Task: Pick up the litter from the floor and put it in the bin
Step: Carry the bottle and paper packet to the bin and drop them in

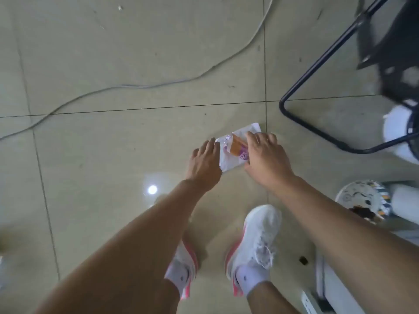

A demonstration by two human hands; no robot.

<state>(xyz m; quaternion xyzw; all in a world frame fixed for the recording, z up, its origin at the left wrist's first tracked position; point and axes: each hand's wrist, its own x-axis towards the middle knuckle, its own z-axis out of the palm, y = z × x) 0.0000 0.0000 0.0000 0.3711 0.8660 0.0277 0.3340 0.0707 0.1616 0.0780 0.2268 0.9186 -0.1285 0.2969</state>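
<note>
A white plastic snack wrapper [233, 147] with orange and purple print lies flat on the tiled floor in front of my feet. My left hand [205, 163] is spread at its left edge, fingers apart and touching the wrapper's side. My right hand [265, 155] lies over the wrapper's right edge, fingers extended on top of it and thumb at its lower side. Neither hand has lifted it. No bin is clearly in view.
A dark metal chair frame [317, 123] stands to the right. A grey cable [140, 86] snakes across the floor behind. A patterned round container [362, 196] and white objects sit at the right edge. My white shoes [258, 234] are below.
</note>
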